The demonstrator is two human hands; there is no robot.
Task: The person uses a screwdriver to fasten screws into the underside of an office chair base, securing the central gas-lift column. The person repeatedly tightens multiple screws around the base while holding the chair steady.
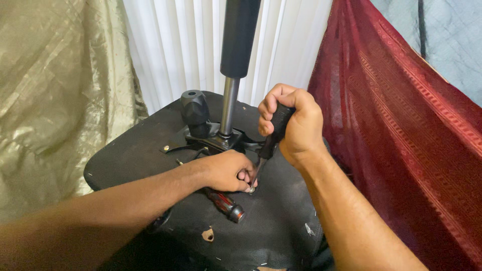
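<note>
2 hands meet at 1 spot on the underside of an upturned chair seat (125,165), whose black fabric faces up and carries the metal mechanism plate (221,141), a black knob (195,111) and the gas cylinder (236,55) standing upright behind it.

From the left, the left hand (226,170) lies low on the seat, its fingers curled and pinched around the tip of the screwdriver right at the small metal fastener (250,189); it steadies the tip rather than gripping a handle. Just below this hand, a 2nd screwdriver with a red-and-black handle (225,203) rests loose on the fabric, touched by neither hand as far as I can tell.

To the right and higher, the right hand (293,125) is closed in a full fist around the black handle of the screwdriver (273,131). The tool's long axis runs steeply down and slightly leftward, from the fist to the fastener, which sits directly under the left fingertips. The left hand is therefore the nearer one to the fastener, touching it or just beside it, while the right is well above it.

A gold cloth (55,100) hangs at left, a red cloth (401,125) at right.
</note>
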